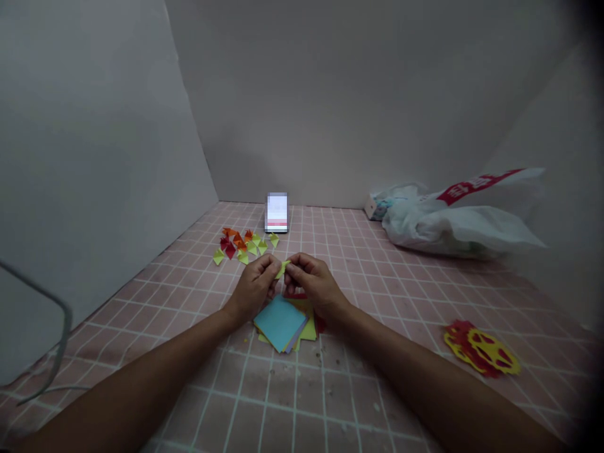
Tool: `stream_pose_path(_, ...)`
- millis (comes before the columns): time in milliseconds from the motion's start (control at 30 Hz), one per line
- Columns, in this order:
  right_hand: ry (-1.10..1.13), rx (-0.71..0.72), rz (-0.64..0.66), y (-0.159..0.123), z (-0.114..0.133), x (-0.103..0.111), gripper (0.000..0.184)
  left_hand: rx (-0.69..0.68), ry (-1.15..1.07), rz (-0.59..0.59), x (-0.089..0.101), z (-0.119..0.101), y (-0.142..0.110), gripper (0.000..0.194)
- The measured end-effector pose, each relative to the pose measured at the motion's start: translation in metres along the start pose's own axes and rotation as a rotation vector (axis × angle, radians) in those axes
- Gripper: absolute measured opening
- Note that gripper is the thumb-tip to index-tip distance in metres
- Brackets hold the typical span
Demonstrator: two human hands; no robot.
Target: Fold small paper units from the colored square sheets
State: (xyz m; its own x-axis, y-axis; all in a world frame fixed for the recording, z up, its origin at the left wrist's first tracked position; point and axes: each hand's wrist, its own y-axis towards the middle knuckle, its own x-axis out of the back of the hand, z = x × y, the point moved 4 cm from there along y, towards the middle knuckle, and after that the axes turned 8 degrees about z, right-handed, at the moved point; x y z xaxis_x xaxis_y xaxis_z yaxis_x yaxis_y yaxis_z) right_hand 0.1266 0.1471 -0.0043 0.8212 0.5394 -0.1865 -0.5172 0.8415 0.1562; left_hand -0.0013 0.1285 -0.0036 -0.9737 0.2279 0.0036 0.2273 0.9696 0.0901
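Grey cable [66, 333] bends at far left by the pink checked table [226, 402]. Next, small folded papers [240, 241] in red, orange and yellow lie grouped. The left hand [257, 280] pinches a yellow paper piece [282, 270], which sits between both hands; beyond it stands a lit phone [277, 212], and nearer lie stacked paper squares [280, 322], blue uppermost. The right hand [311, 280] grips the piece's other side. Farther right are a box [372, 207], a white plastic bag [438, 228] and red and yellow cutouts [486, 352].
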Motion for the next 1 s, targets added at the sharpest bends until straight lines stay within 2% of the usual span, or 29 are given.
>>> stream_pose_path(200, -0.042, 0.007, -0.008, -0.0006, 0.0002, -0.0004, 0.023, -0.032, 0.071, 0.007, 0.0003, -0.0018, -0.0002, 0.032)
stream_pose_path(400, -0.033, 0.009, 0.006, -0.0006, 0.0001, -0.0011, 0.023, -0.050, 0.090, -0.062, -0.0002, -0.0082, -0.0008, 0.031)
stream_pose_path(867, 0.009, 0.007, 0.015, 0.0008, -0.0008, -0.0012, 0.022, 0.013, -0.018, -0.030, -0.0007, 0.0000, -0.0004, 0.032)
stream_pose_path(1000, -0.003, -0.001, 0.003, 0.0001, -0.0003, -0.0012, 0.021, -0.010, -0.002, -0.013, -0.0003, -0.0004, -0.0001, 0.032)
